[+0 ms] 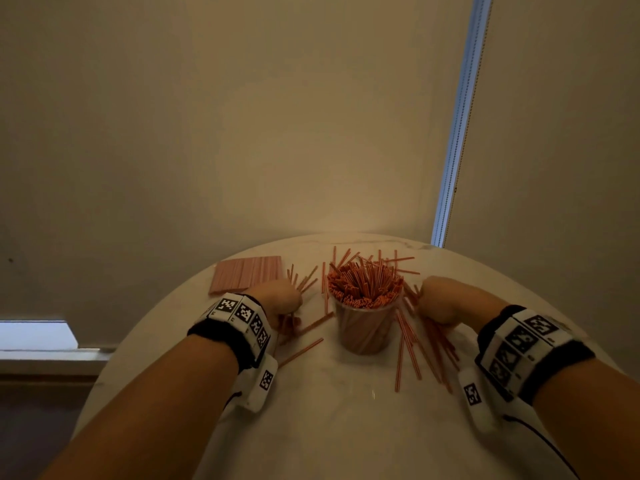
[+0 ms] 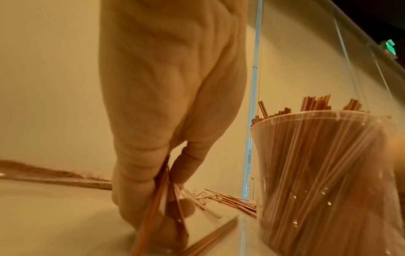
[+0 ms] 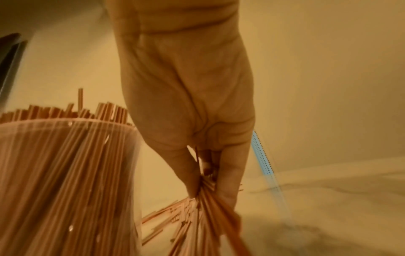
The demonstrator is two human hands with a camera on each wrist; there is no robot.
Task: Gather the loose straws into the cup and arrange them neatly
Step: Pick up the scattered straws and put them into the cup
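Head view: fingers of both hands are hidden behind the knuckles, so grip detail cannot be read here. A clear plastic cup (image 1: 363,327) is seen upright mid-table (image 1: 346,427), packed with thin red-and-white striped straws standing on end, tops uneven. Loose straws (image 1: 412,348) are scattered on the table round the cup: a fan to its right, a few to its left and behind. The left hand (image 1: 277,299) is down on the left scatter, the right hand (image 1: 440,303) on the right one; the cup sits between them, untouched. A flat pink pack (image 1: 247,273) lies at the far left, contents unclear.

Left wrist view: blurred, cup cut off at the right edge. The left hand (image 2: 166,107) is seen with fingers curled round a small bunch of straws (image 2: 157,207), tips at the tabletop. More straws lie beyond, beside the cup (image 2: 324,181).

Right wrist view: also soft. The right hand (image 3: 188,97) is clamped on a thicker bunch of straws (image 3: 206,204), pinched between thumb and fingers; the bunch probably still rests on the table. The cup (image 3: 61,187) is cut off at the left, full to the rim.
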